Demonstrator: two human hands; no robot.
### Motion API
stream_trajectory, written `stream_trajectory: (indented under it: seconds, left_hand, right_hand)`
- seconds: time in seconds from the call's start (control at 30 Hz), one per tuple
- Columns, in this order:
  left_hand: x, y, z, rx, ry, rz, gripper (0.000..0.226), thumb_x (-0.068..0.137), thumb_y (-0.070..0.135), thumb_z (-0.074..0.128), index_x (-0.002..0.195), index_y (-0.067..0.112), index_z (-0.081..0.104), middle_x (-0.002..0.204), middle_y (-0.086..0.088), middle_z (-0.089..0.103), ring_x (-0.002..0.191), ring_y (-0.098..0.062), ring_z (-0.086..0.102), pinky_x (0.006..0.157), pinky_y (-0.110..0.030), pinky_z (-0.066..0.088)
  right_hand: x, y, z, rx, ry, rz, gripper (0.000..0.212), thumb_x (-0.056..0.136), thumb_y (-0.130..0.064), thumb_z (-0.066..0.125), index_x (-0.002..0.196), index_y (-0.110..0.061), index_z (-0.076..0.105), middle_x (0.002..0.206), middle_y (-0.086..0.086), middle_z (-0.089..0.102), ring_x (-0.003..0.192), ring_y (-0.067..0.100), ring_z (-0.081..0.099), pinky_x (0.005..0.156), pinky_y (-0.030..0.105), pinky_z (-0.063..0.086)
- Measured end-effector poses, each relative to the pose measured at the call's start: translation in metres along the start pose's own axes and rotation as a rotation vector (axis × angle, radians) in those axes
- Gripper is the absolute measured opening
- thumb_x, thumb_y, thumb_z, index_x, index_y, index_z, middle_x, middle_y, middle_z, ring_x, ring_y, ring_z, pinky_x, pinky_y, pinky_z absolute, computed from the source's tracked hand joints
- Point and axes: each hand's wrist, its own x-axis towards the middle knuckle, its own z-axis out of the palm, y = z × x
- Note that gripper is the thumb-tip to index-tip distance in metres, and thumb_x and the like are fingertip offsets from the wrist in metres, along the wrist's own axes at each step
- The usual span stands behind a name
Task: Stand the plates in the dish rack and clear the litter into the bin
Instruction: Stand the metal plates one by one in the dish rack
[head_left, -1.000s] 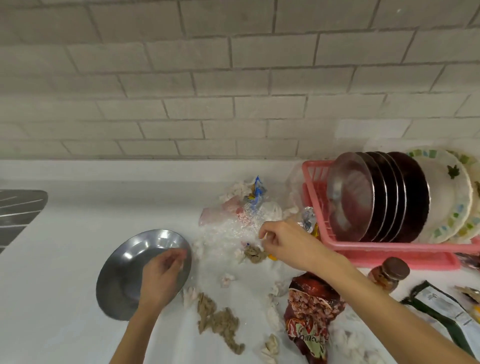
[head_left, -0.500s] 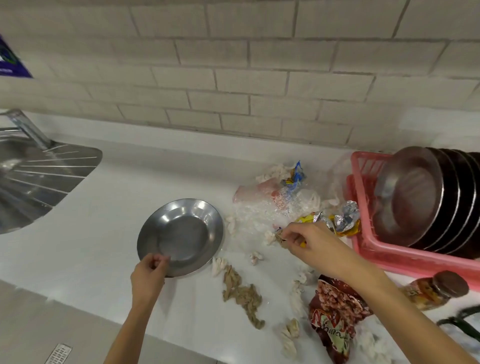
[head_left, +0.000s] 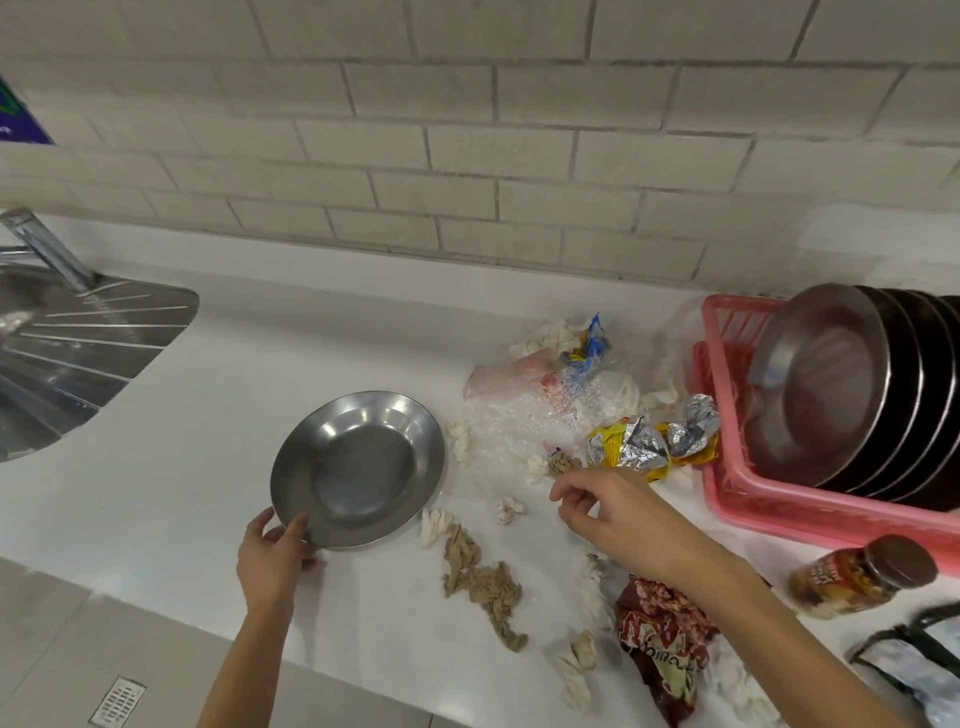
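Steel plate (head_left: 358, 467) sits face up on the white counter (head_left: 208, 415), a little left of the middle of the view. The left hand (head_left: 272, 558) has it by the rim at the plate's 7 o'clock, thumb curled over the lip and fingers tucked against the edge beneath; whether the plate is raised off the surface cannot be told.

The right hand (head_left: 618, 512) hangs above the counter at the plate's 3 o'clock, fingers loosely bent with thumb and forefinger parted, and it holds nothing. Just past its fingertips, at its 12 o'clock, lies a crumpled foil wrapper (head_left: 631, 449), yellow and silver, beside a small brown scrap.

Litter spreads from the plate's 1 o'clock round to its 5 o'clock:
- clear plastic film (head_left: 519, 415) with a blue wrapper (head_left: 592, 343) behind it
- white tissue bits (head_left: 434, 525) touching the plate's 4 o'clock side
- a twisted brown paper (head_left: 483, 582) at 5 o'clock
- a red snack bag (head_left: 665, 649) under the right forearm

The pink dish rack (head_left: 779, 509) stands at the view's 3 o'clock, with a row of dark metal plates (head_left: 831, 384) upright on edge in it. A brown-lidded jar (head_left: 857, 579) lies on its side at the rack's 6 o'clock. The steel drainboard (head_left: 78, 353) and tap (head_left: 47, 249) occupy the view's 9 o'clock
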Motion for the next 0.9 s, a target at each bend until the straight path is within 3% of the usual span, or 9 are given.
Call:
stream_trajectory:
  seconds: [0.07, 0.17, 0.23, 0.33, 0.67, 0.8, 0.9]
  left_hand:
    - [0.002, 0.001, 0.0, -0.069, -0.008, -0.037, 0.045, 0.089, 0.01, 0.064, 0.132, 0.011, 0.053, 0.088, -0.014, 0.071, 0.056, -0.025, 0.07, 0.078, -0.044, 0.058]
    - [0.003, 0.005, 0.0, -0.15, -0.023, -0.052, 0.046, 0.085, -0.002, 0.061, 0.13, 0.005, 0.055, 0.087, -0.019, 0.071, 0.064, -0.032, 0.071, 0.083, -0.046, 0.058]
    - [0.001, 0.009, -0.001, -0.197, -0.024, -0.032, 0.048, 0.085, -0.004, 0.062, 0.132, 0.005, 0.055, 0.089, -0.019, 0.071, 0.073, -0.035, 0.07, 0.074, -0.039, 0.06]
    - [-0.007, 0.018, 0.0, -0.247, -0.018, 0.025, 0.047, 0.085, -0.004, 0.065, 0.13, 0.008, 0.057, 0.084, -0.014, 0.071, 0.07, -0.028, 0.071, 0.058, -0.024, 0.06]
    - [-0.031, 0.057, 0.012, -0.347, -0.197, 0.154, 0.048, 0.09, -0.003, 0.06, 0.137, 0.005, 0.051, 0.067, -0.005, 0.073, 0.06, -0.019, 0.07, 0.062, -0.024, 0.06]
    - [-0.05, 0.07, 0.027, -0.335, -0.343, 0.204, 0.047, 0.091, -0.003, 0.059, 0.137, 0.004, 0.051, 0.063, -0.007, 0.069, 0.059, -0.019, 0.067, 0.07, -0.033, 0.062]
    - [-0.068, 0.076, 0.043, -0.325, -0.442, 0.222, 0.046, 0.092, -0.003, 0.059, 0.137, 0.005, 0.051, 0.064, -0.011, 0.065, 0.059, -0.02, 0.067, 0.069, -0.034, 0.062]
  right_hand:
    - [-0.002, 0.002, 0.003, 0.01, -0.008, 0.001, 0.014, 0.092, -0.014, 0.06, 0.102, -0.015, 0.069, 0.087, 0.0, 0.066, 0.082, 0.006, 0.057, 0.07, 0.015, 0.046]
    - [-0.005, 0.004, 0.008, 0.017, -0.024, 0.016, 0.014, 0.092, -0.015, 0.059, 0.102, -0.018, 0.069, 0.088, -0.001, 0.065, 0.085, 0.006, 0.056, 0.075, 0.021, 0.048]
    - [-0.007, 0.007, 0.009, 0.036, -0.024, 0.029, 0.014, 0.091, -0.015, 0.059, 0.1, -0.018, 0.069, 0.088, -0.002, 0.066, 0.084, 0.006, 0.056, 0.073, 0.017, 0.048]
    - [-0.01, 0.011, 0.01, 0.054, -0.016, 0.045, 0.014, 0.091, -0.015, 0.059, 0.1, -0.018, 0.069, 0.085, -0.004, 0.066, 0.084, 0.002, 0.056, 0.067, 0.01, 0.044]
    - [-0.012, 0.017, 0.01, 0.179, 0.037, 0.119, 0.025, 0.089, -0.019, 0.061, 0.112, -0.027, 0.062, 0.087, -0.006, 0.067, 0.081, 0.004, 0.061, 0.071, 0.017, 0.05]
    - [-0.013, 0.015, 0.012, 0.404, 0.147, 0.206, 0.024, 0.092, -0.023, 0.06, 0.115, -0.03, 0.056, 0.085, 0.0, 0.07, 0.074, 0.009, 0.068, 0.065, 0.03, 0.054]
    - [-0.013, 0.017, 0.009, 0.63, 0.244, 0.287, 0.026, 0.096, -0.027, 0.058, 0.122, -0.024, 0.055, 0.088, 0.003, 0.072, 0.074, 0.02, 0.071, 0.06, 0.032, 0.052]
